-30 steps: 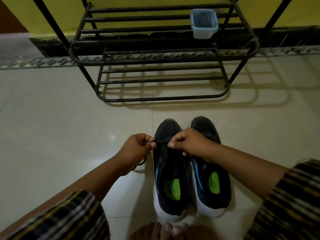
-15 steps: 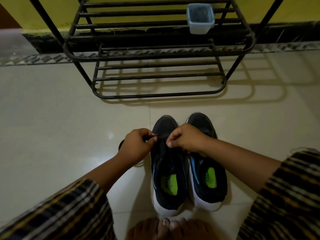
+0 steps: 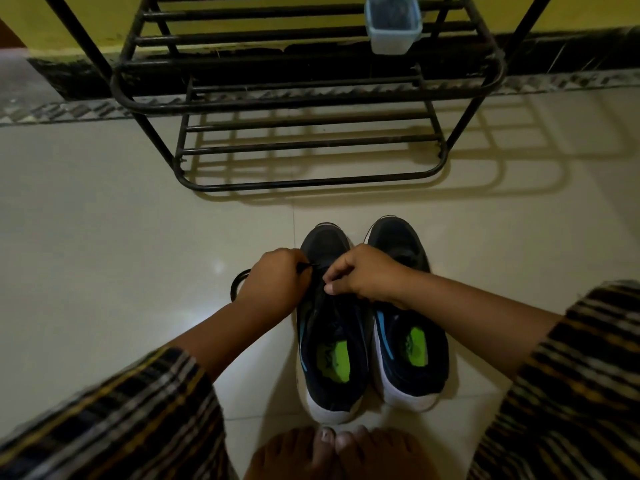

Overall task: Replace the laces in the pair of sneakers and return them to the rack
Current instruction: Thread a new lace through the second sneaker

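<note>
Sneakers (image 3: 372,327) before rack (image 3: 308,98) (side by side)

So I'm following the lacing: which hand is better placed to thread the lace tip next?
Probably the left hand: it pinches the lace tip over the left sneaker. The right hand only steadies that shoe.

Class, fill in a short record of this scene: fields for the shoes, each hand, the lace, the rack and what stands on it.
shoes: two sneakers side by side on the floor, toes toward the rack
left hand: pinches the lace over the left sneaker
right hand: fingers curled at the same sneaker's eyelets
rack: black metal, no shoes on it
on rack: a small tub
</note>
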